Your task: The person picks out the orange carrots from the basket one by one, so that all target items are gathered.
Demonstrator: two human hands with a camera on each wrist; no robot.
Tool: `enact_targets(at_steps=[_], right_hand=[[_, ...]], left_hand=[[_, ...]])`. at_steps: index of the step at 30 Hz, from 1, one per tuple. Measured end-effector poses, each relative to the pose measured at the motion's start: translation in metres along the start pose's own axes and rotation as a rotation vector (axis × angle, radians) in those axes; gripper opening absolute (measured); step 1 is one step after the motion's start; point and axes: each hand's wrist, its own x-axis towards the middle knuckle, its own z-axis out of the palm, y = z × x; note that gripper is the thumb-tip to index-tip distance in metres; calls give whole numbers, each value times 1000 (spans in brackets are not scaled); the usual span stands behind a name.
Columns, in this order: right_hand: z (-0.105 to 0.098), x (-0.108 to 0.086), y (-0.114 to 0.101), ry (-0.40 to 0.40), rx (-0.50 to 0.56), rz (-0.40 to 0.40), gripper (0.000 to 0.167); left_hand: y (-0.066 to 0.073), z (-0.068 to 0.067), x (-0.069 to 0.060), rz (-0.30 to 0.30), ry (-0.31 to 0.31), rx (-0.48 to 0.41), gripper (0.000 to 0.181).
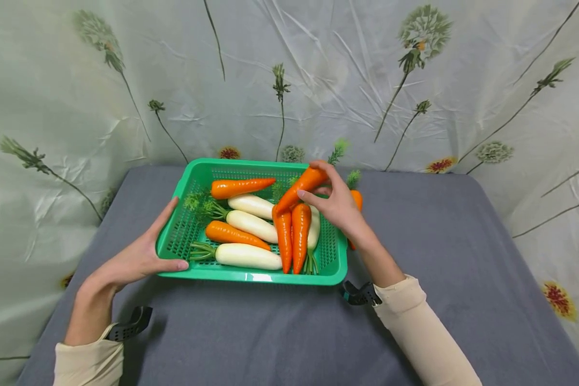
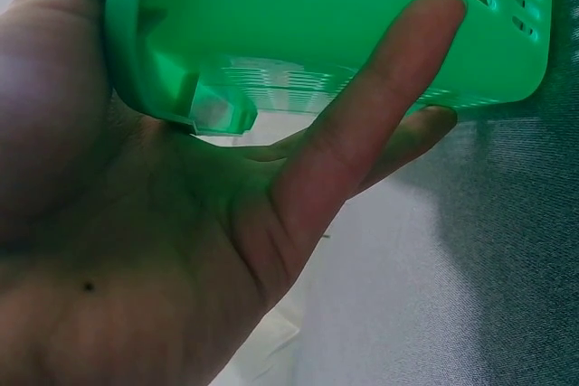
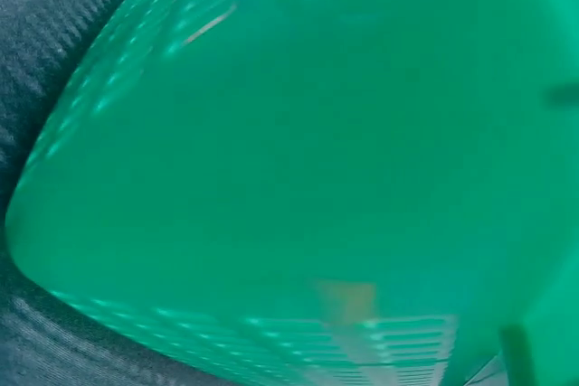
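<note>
In the head view my right hand [image 1: 340, 206] pinches an orange carrot [image 1: 296, 190] between thumb and fingers, tilted over the right part of a green basket [image 1: 251, 276]. Its tip meets the top of another carrot [image 1: 283, 241] lying in the basket. My left hand [image 1: 137, 254] holds the basket's left end, thumb on the rim corner; in the left wrist view the fingers of that hand [image 2: 181, 223] lie against the outer wall [image 2: 298, 15]. White radishes [image 1: 248, 256] and several carrots lie inside. The right wrist view shows only basket wall [image 3: 271, 160] and cloth, no hand.
Just outside the basket's right side lies another carrot [image 1: 357, 199], partly hidden behind my right hand, with green leaves [image 1: 353, 178] near it. Grey cloth [image 1: 251, 332] covers the table, and a flower-patterned curtain [image 1: 338, 96] hangs behind it.
</note>
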Motion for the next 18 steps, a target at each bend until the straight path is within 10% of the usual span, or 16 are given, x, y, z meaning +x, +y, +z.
enact_targets(at_steps=[18], right_hand=[[-13, -12, 4, 92, 57, -74, 63]], left_hand=[[-2, 0, 0, 12, 5, 5, 128]])
